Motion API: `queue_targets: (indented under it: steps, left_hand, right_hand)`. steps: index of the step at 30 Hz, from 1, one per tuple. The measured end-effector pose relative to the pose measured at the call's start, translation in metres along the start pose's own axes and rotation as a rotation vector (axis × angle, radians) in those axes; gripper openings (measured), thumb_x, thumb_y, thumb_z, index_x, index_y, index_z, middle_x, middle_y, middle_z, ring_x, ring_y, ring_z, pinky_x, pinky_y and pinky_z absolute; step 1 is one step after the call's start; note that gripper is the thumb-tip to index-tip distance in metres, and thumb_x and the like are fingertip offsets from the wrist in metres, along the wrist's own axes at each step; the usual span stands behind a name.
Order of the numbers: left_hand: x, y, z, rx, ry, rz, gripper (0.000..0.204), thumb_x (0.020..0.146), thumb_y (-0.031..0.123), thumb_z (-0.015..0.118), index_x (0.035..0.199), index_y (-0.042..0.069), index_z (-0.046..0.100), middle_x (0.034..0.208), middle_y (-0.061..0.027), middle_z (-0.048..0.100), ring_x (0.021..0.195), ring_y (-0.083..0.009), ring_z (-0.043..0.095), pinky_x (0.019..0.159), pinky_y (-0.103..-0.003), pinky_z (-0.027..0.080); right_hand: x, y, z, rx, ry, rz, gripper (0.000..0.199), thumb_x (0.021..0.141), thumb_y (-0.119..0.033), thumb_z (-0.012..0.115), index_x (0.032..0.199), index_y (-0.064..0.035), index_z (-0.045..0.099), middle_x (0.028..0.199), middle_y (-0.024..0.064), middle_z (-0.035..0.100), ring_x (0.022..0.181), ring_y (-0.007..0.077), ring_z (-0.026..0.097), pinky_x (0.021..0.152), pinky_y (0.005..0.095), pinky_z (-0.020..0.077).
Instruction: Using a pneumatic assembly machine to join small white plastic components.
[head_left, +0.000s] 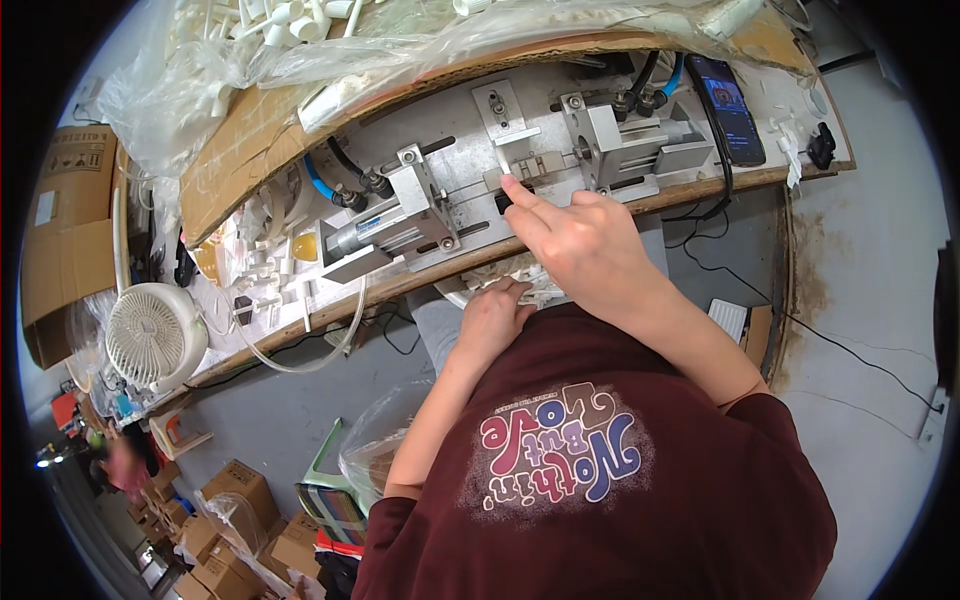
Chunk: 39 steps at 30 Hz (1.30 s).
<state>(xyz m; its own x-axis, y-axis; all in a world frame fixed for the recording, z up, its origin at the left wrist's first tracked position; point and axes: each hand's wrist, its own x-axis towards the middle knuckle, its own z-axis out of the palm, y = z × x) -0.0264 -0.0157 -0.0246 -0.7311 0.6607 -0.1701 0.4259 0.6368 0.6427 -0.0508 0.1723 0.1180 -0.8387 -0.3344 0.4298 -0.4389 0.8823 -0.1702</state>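
- Nearest, wearing a maroon shirt (600, 480) with a printed chest, filling the lower middle and hiding the lap and whatever lies under it.
- Lower left, crowding the floor with brown cartons (235, 490) and a green stool (330, 470); blurring badly toward the rim, so hard to read.
- Reaching down with the left hand (492, 318) into a heap of small white plastic parts (520, 275) just under the edge of the surface (330, 300), probably kept there for a quick pick; fingers curling into the heap, grip on one piece or none impossible to tell, since knuckles are covering the fingertips.
- Stretching the right hand (580, 245) forward over the edge, forefinger extended and pressing at the small metal fixture block (530, 168) in the middle of the machine, other fingers folded loosely; anything under the fingertip hiding from view, so pinching or merely pushing cannot be told.
- Flanking that block with two grey pneumatic cylinders (390, 225) aimed inward along guide rods, blue and black hoses (325, 180) feeding them, apparently for pressing from both sides.
- Sitting left, a white fan (150, 335) tilted toward the seat.
- Lying right, a dark phone (728, 108), screen lit, cable trailing over the edge.
- Farthest, sagging over a cardboard sheet (240, 150), a clear bag of white tubes (270, 40), cut off by the top.
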Motion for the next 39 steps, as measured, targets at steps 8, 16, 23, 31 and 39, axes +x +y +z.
queue_targets:
  steps: [8, 16, 23, 31, 39]
  left_hand:
    - [-0.008, 0.006, -0.008, -0.04, 0.037, -0.004, 0.029, 0.082, 0.021, 0.075, 0.106, 0.004, 0.071, 0.096, -0.0133, 0.068, 0.085, -0.0347, 0.068, 0.077, -0.043, 0.055]
    - [-0.023, 0.017, -0.04, -0.112, 0.035, -0.104, 0.03, 0.086, 0.021, 0.073, 0.111, 0.004, 0.07, 0.104, -0.0124, 0.069, 0.093, -0.0349, 0.068, 0.079, -0.04, 0.054]
    - [-0.026, 0.028, -0.064, -0.115, 0.142, -0.084, 0.027, 0.086, 0.017, 0.074, 0.109, 0.003, 0.07, 0.096, -0.0129, 0.069, 0.087, -0.0301, 0.068, 0.075, -0.037, 0.054]
    - [-0.023, 0.046, -0.069, -0.156, 0.163, 0.025, 0.024, 0.086, 0.013, 0.074, 0.108, 0.004, 0.071, 0.095, -0.0122, 0.068, 0.086, -0.0281, 0.068, 0.074, -0.036, 0.054]
    - [-0.029, 0.047, -0.065, -0.157, 0.151, 0.019, 0.021, 0.086, 0.013, 0.073, 0.105, 0.004, 0.071, 0.097, -0.0115, 0.069, 0.087, -0.0312, 0.068, 0.075, -0.038, 0.054]
  right_hand:
    - [-0.005, 0.001, 0.004, 0.009, 0.026, 0.009, 0.012, 0.077, -0.009, 0.068, 0.088, -0.0054, 0.069, 0.12, 0.009, 0.071, 0.051, 0.0156, 0.053, 0.054, 0.0262, 0.0448]
    - [-0.034, 0.003, -0.014, 0.364, -0.203, -0.058, 0.024, 0.075, -0.013, 0.075, 0.096, -0.0062, 0.067, 0.127, 0.0059, 0.065, 0.089, 0.021, 0.064, 0.078, 0.0347, 0.0508]
    - [0.005, 0.024, -0.034, 0.372, 0.029, -0.083, 0.02, 0.08, -0.018, 0.076, 0.096, -0.0074, 0.068, 0.107, 0.0065, 0.07, 0.088, 0.0235, 0.068, 0.076, 0.0354, 0.0541]
    - [0.136, 0.089, -0.06, -0.144, 0.28, 0.062, 0.016, 0.082, -0.002, 0.065, 0.096, 0.0037, 0.069, 0.089, 0.0201, 0.072, 0.075, 0.0292, 0.07, 0.068, 0.0391, 0.0556]
    - [0.174, 0.11, -0.032, -0.319, -0.092, 0.173, 0.013, 0.079, -0.002, 0.06, 0.084, 0.0013, 0.072, 0.086, 0.0222, 0.07, 0.086, 0.036, 0.071, 0.073, 0.0431, 0.0565]
